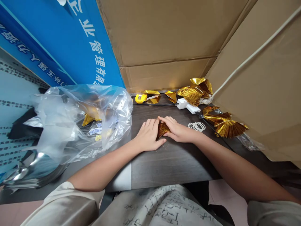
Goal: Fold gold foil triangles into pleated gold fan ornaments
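A small pleated piece of gold foil [162, 129] lies on the dark wood-grain table [171, 163], partly hidden by my hands. My left hand [148, 135] rests flat on the table, its fingers pressing the foil's left side. My right hand [176, 130] covers the top right of the foil, with the fingertips reaching over toward my left hand. A bundle of white rubber bands [196, 126] lies just beyond my right hand.
Gold foil fans [225, 127] lie at the right, and more [195, 91] stand by a white power strip [185, 105]. A yellow tape measure [140, 98] sits at the back. A clear plastic bag [80, 122] bulges at the left. Cardboard and a blue printed board wall the table.
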`<state>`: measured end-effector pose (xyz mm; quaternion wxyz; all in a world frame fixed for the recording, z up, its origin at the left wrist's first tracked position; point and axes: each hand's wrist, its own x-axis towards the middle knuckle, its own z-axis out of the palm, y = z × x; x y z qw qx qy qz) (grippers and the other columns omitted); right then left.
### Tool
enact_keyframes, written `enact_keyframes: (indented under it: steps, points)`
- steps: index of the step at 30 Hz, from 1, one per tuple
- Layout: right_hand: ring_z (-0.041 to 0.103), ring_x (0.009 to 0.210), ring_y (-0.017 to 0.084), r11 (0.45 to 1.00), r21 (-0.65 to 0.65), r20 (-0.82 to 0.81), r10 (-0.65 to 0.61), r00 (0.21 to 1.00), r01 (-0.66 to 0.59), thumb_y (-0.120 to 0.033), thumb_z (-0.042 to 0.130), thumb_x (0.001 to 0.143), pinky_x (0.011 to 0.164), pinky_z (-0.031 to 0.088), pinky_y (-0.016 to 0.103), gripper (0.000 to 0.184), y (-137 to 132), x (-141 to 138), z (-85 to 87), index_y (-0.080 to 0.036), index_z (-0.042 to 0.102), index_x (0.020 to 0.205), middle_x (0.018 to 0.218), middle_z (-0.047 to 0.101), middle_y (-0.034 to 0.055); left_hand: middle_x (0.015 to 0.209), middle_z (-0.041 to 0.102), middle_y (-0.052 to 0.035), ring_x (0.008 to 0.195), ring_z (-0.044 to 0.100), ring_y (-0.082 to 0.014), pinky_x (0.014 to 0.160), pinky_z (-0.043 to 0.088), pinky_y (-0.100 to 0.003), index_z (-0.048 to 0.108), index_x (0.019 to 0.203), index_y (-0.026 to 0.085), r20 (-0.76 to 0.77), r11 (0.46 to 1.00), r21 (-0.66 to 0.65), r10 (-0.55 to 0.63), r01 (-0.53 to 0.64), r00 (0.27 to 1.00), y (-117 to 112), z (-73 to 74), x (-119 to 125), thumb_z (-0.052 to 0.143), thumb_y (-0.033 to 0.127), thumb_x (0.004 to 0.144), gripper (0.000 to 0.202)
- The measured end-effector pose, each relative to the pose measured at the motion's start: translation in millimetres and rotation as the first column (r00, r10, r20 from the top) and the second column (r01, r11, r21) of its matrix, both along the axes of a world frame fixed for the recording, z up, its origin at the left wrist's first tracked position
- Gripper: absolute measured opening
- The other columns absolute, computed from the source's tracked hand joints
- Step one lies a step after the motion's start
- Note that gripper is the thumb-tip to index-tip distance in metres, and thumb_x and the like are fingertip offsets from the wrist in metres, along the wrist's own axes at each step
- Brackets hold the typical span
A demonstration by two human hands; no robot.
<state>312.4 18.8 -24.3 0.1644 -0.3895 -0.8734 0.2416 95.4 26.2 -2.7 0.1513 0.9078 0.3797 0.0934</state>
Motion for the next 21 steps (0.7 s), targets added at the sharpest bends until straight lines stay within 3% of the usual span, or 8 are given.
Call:
enact_keyframes:
  steps: [3, 8, 12, 18, 21]
  points:
    - [0.046, 0.129, 0.031, 1.0, -0.007, 0.01, -0.022, 1.0, 0.022, -0.042, 0.043, 0.1, 0.114, 0.041, 0.065, 0.073, 0, -2, 0.1, -0.02, 0.011, 0.162, 0.14, 0.044, 0.0186, 0.134, 0.05, -0.0225, 0.121, 0.047, -0.0342, 0.101, 0.046, -0.05, 0.03, 0.15, 0.002, -0.08, 0.998, 0.019, 0.053, -0.052, 0.995, -6, -0.9, 5, 0.054, 0.036, 0.092, 0.071]
    - [0.044, 0.133, 0.032, 0.998, -0.042, 0.031, -0.037, 0.999, 0.038, -0.052, 0.044, 0.098, 0.116, 0.039, 0.064, 0.08, 2, -2, -0.9, -0.016, 0.011, 0.161, 0.142, 0.042, 0.0204, 0.137, 0.049, -0.0226, 0.123, 0.047, -0.0335, 0.101, 0.045, -0.048, 0.034, 0.148, 0.004, -0.119, 0.998, 0.033, 0.049, -0.045, 0.992, -3, -5.0, 6, 0.046, 0.037, 0.1, 0.059]
    - [0.042, 0.138, 0.034, 0.991, 0.002, 0.008, -0.132, 0.991, 0.132, -0.056, 0.051, 0.095, 0.115, 0.041, 0.064, 0.085, -4, 0, -3.6, -0.015, 0.015, 0.16, 0.141, 0.043, 0.0214, 0.137, 0.049, -0.021, 0.123, 0.047, -0.0324, 0.102, 0.045, -0.048, 0.041, 0.141, 0.007, -0.106, 0.999, 0.033, 0.037, -0.034, 0.994, -2, -5.0, 5, 0.047, 0.032, 0.1, 0.049]
    - [0.046, 0.133, 0.033, 0.952, 0.042, 0.038, -0.306, 0.951, 0.304, -0.048, 0.042, 0.099, 0.11, 0.045, 0.062, 0.065, -20, -6, -7.7, -0.013, 0.032, 0.152, 0.139, 0.048, 0.0226, 0.137, 0.05, -0.0209, 0.124, 0.047, -0.0331, 0.102, 0.045, -0.049, 0.037, 0.146, 0.007, -0.061, 0.998, 0.035, 0.049, -0.047, 0.997, -2, -8.4, 5, 0.047, 0.036, 0.1, 0.056]
    - [0.046, 0.131, 0.034, 0.94, 0.067, 0.074, -0.339, 0.938, 0.335, -0.043, 0.039, 0.1, 0.105, 0.047, 0.062, 0.062, -22, -10, -9.1, -0.012, 0.03, 0.154, 0.137, 0.049, 0.023, 0.137, 0.049, -0.0234, 0.124, 0.049, -0.0342, 0.102, 0.047, -0.051, 0.028, 0.152, 0.004, -0.03, 0.995, 0.056, 0.085, -0.083, 0.996, -3, -12.3, 5, 0.048, 0.038, 0.098, 0.066]
